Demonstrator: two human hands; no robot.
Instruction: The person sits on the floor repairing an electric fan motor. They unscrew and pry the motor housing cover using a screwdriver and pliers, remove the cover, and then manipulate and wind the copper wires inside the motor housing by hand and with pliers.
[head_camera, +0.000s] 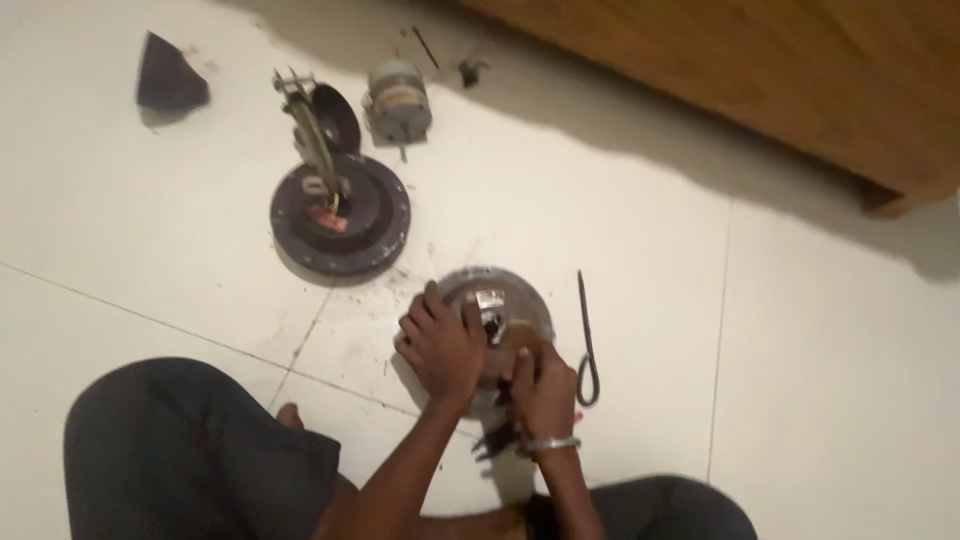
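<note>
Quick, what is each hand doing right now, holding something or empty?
Left hand: fingers curled over the round grey metal disc on the floor, gripping it.
Right hand: pressed on the disc's near edge; what it holds cannot be told.

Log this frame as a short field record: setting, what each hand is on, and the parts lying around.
setting: white tiled floor, wooden furniture at top right
left hand: resting on top of round metal disc, fingers spread
right hand: on the disc's near edge; bracelet on wrist
grip: cannot tell whether either hand is closed on anything
beside disc: thin dark looped tool, to its right
further off: dark round housing with upright bracket, small grey motor, dark cloth scrap
</note>
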